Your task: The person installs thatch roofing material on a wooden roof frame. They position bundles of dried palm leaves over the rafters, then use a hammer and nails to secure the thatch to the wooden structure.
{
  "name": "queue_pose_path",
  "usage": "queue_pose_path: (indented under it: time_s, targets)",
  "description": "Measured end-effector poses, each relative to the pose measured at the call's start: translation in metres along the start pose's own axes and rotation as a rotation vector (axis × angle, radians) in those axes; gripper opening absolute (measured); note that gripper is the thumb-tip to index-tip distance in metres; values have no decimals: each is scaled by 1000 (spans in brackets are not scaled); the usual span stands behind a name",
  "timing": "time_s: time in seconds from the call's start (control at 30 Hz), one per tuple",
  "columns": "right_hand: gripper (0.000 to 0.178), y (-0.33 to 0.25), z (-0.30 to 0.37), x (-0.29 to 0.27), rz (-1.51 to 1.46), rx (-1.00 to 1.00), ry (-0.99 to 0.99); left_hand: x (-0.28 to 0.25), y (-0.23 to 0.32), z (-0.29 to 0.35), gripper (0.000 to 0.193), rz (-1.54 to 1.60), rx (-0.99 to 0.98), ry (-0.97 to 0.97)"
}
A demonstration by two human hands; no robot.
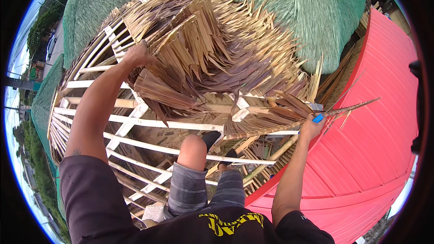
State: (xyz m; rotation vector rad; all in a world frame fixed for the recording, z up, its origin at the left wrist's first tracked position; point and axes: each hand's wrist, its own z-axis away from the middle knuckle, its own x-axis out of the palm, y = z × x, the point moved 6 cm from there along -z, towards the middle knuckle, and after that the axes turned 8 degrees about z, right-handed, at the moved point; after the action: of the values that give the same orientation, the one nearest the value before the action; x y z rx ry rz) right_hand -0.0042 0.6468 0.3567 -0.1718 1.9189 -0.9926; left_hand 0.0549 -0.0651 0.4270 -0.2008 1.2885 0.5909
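Well, on my feed the right hand [310, 129] is clenched around the stem of a dry thatch strip [266, 126], right of centre, a small blue thing [318, 118] showing at the hand. Toward the upper left, the left hand [138, 55] curls against stacked leaf panels [190, 40]; I can't tell whether it grips them. Pale slats [158, 123] span the lower left; a red roof [379, 108] fills the right.
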Motion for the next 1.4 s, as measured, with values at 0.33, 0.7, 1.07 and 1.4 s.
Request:
queue_pose_path:
  time_s: [0.33, 0.7, 1.07, 1.4]
  targets:
    - [27, -223, 179, 52, -320, -425, -319, -147, -145, 187, 105, -432, -86, 349]
    - [20, -341, 296, 88, -471, -600, -733, -66, -207, 202, 68, -210, -203, 410]
    - [18, -345, 327, 163, -771, -826, -947, -46, -163, 284, 95, -383, -402, 776]
    - [17, -353, 278, 131, -836, -1004, -1078, -73, -138, 531, 86, -502, -834, 895]
